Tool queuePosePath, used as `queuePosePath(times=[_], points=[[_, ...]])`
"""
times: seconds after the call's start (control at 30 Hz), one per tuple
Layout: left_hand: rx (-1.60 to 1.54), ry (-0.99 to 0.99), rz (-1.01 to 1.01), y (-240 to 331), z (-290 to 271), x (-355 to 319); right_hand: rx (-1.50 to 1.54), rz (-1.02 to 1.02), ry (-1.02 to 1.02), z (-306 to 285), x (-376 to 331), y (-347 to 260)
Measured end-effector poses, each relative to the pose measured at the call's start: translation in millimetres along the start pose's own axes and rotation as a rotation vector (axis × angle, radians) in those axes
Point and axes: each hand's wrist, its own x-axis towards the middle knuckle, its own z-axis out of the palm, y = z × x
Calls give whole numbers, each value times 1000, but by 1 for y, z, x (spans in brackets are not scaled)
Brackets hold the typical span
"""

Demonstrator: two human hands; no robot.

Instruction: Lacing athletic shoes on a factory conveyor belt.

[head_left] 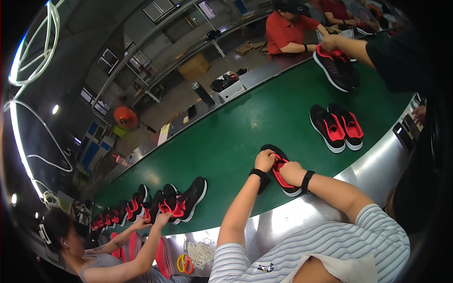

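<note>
A black sneaker (276, 150) with a red lining and white sole lies on the green work surface (226, 155) in front of me, its toe pointing away. My left hand (265, 161) is closed on the sneaker near the tongue, fingers pinched at the red edge. Curled over the opening on the other side, my right hand (292, 174) grips the red collar. Its fingertips are partly hidden. Both wrists wear black bands. To the right stands a pair of matching sneakers (329, 129), heels toward me.
At left a co-worker's hands touch sneakers (191, 200) in a long row. Yellow and orange-handled scissors (185, 263) lie by a pile of white laces (202, 254). At upper right another person's hand holds sneakers (336, 70). A white box (231, 89) and dark bottle (203, 94) stand beyond.
</note>
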Motion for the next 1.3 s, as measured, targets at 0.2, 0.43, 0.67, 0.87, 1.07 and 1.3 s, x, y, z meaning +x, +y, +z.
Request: queuePosePath(times=[0.2,0.43,0.67,0.87,1.07,1.3], points=[[441,242,333,51,10,-42,18,-60,279,66,18,9],[17,125,332,43,1,-100,251,-183,89,-7,-59,-3],[527,596,-195,-85,-120,-175,85,-225,434,16,-81,7],[877,456,-879,-151,-197,-232,79,-163,368,15,-84,8],[673,330,-555,-135,-157,-190,51,-115,379,24,-88,21],[-654,69,-339,-15,-17,-122,32,-135,598,-7,-80,3]])
